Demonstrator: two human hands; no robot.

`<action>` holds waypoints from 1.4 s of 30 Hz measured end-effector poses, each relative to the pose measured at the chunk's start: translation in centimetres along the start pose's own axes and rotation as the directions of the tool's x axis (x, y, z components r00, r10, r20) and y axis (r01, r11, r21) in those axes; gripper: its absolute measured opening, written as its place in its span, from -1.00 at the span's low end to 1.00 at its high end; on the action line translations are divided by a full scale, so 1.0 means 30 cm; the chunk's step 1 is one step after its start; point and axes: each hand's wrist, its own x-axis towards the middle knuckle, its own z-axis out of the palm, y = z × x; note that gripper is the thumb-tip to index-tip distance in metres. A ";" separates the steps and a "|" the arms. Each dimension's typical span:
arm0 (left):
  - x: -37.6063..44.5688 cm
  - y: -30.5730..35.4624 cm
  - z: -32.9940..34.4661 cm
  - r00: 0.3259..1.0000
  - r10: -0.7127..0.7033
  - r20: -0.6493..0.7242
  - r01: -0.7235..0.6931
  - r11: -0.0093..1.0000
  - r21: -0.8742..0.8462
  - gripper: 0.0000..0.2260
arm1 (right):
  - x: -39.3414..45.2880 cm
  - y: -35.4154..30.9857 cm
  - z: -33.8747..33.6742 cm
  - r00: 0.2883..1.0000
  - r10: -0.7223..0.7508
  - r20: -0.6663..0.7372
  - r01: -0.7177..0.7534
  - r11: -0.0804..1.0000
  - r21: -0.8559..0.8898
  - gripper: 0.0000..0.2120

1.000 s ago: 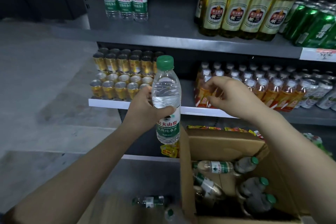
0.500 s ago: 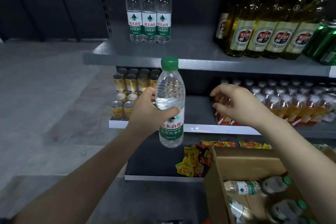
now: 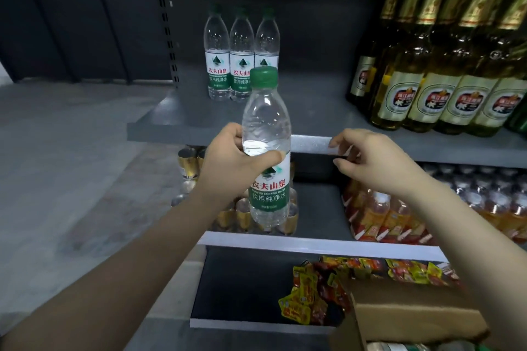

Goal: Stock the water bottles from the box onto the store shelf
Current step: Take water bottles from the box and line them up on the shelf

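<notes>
The left hand [image 3: 228, 159] grips a clear plastic water bottle with a green cap and green-and-white label [image 3: 266, 151], fingers and thumb curled round its middle, just above the label. The bottle is upright in the air, in front of the edge of the grey metal top shelf [image 3: 199, 125] and not resting on it. Further back on that shelf stand 3 matching clear water bottles [image 3: 241, 57] in a row, upright and touching one another. To their right, well apart, is a group of tall golden glass beer bottles with foil necks [image 3: 445, 74].

The right hand [image 3: 373, 162] holds nothing; its fingers are loosely curled, released, hovering near the shelf's front edge to the right of the held bottle.

On the shelf below sit gold-topped cans [image 3: 188, 164] and orange drink bottles [image 3: 379, 216]. The brown cardboard box [image 3: 410, 319] is at the lower right, with yellow and red snack packets [image 3: 310, 293] beside it.
</notes>
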 end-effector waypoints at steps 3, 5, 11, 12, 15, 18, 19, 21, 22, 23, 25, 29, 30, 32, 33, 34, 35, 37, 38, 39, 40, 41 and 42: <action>0.090 0.039 0.015 0.999 0.029 -0.016 -0.029 1.000 0.009 -0.67 | 0.077 0.031 -0.027 1.000 -0.012 -0.019 0.012 1.000 -0.002 -0.76; 0.148 0.062 0.027 0.998 0.049 -0.028 -0.049 0.999 0.020 -0.64 | 0.123 0.048 -0.044 0.999 -0.024 -0.021 0.024 1.000 -0.005 -0.75; 0.302 0.117 0.058 0.993 0.091 -0.074 -0.092 0.996 -0.002 -0.62 | 0.244 0.084 -0.057 0.998 -0.042 -0.054 0.043 0.999 0.032 -0.76; 0.322 0.123 0.063 0.992 0.097 -0.077 -0.098 0.995 -0.004 -0.64 | 0.260 0.085 -0.057 0.997 -0.044 -0.061 0.046 0.998 0.032 -0.77; 0.390 0.135 0.072 0.987 0.130 -0.092 -0.127 0.991 0.041 -0.67 | 0.314 0.081 -0.053 0.995 -0.056 -0.086 0.060 0.997 0.043 -0.77; 0.470 0.132 0.074 0.984 0.153 -0.094 -0.146 0.986 0.078 -0.67 | 0.369 0.082 -0.036 0.994 -0.058 -0.096 0.063 0.997 0.049 -0.78; 0.494 0.127 0.073 0.983 0.156 -0.100 -0.148 0.985 0.088 -0.67 | 0.385 0.085 -0.029 0.994 -0.055 -0.092 0.059 0.997 0.047 -0.78; 0.543 0.114 0.069 0.982 0.154 -0.108 -0.143 0.985 0.098 -0.65 | 0.418 0.095 -0.014 0.996 -0.035 -0.085 0.039 0.998 0.047 -0.78; 0.562 0.107 0.068 0.983 0.148 -0.111 -0.137 0.986 0.099 -0.65 | 0.430 0.101 -0.008 0.996 -0.026 -0.081 0.030 0.999 0.046 -0.78; 0.584 0.098 0.066 0.983 0.140 -0.115 -0.128 0.987 0.100 -0.65 | 0.443 0.108 -0.001 0.997 -0.017 -0.079 0.021 0.999 0.044 -0.78; 0.630 0.082 0.063 0.986 0.123 -0.112 -0.111 0.988 0.107 -0.66 | 0.472 0.121 0.014 0.997 0.004 -0.082 -0.001 0.999 0.039 -0.79; 0.700 0.047 0.064 0.991 0.111 -0.079 -0.102 0.989 0.105 -0.66 | 0.517 0.133 0.040 0.996 0.029 -0.090 -0.027 0.999 0.025 -0.78; 0.711 0.039 0.067 0.992 0.109 -0.070 -0.101 0.990 0.102 -0.66 | 0.526 0.135 0.046 0.995 0.034 -0.091 -0.032 0.999 0.024 -0.78; 0.729 0.026 0.074 0.993 0.105 -0.058 -0.099 0.989 0.108 -0.66 | 0.538 0.138 0.061 0.995 0.045 -0.088 -0.043 0.999 0.026 -0.78; 0.737 0.021 0.078 0.993 0.105 -0.053 -0.098 0.989 0.114 -0.66 | 0.543 0.139 0.068 0.995 0.052 -0.083 -0.050 0.998 0.027 -0.77; 0.742 0.019 0.081 0.993 0.106 -0.049 -0.100 0.988 0.114 -0.66 | 0.547 0.141 0.075 0.996 0.056 -0.076 -0.054 0.998 0.024 -0.77; 0.747 0.018 0.084 0.993 0.105 -0.045 -0.099 0.989 0.112 -0.65 | 0.551 0.141 0.081 0.996 0.058 -0.070 -0.057 0.998 0.019 -0.77; 0.754 0.015 0.087 0.993 0.109 -0.040 -0.103 0.987 0.124 -0.62 | 0.558 0.142 0.092 0.996 0.062 -0.066 -0.062 0.998 0.008 -0.77; 0.757 0.014 0.088 0.993 0.111 -0.033 -0.105 0.985 0.137 -0.60 | 0.562 0.143 0.096 0.995 0.067 -0.069 -0.067 0.998 0.004 -0.76; 0.759 0.015 0.087 0.994 0.111 -0.024 -0.106 0.983 0.148 -0.59 | 0.566 0.144 0.098 0.995 0.072 -0.071 -0.072 0.997 0.003 -0.76; 0.762 0.014 0.087 0.994 0.108 -0.015 -0.104 0.982 0.157 -0.58 | 0.569 0.144 0.099 0.994 0.076 -0.073 -0.076 0.997 0.003 -0.76; 0.763 0.014 0.086 0.994 0.105 -0.004 -0.103 0.981 0.165 -0.57 | 0.573 0.144 0.100 0.994 0.080 -0.073 -0.080 0.997 0.002 -0.76; 0.764 0.014 0.085 0.995 0.103 0.006 -0.103 0.980 0.170 -0.55 | 0.577 0.144 0.102 0.994 0.083 -0.073 -0.083 0.997 0.002 -0.76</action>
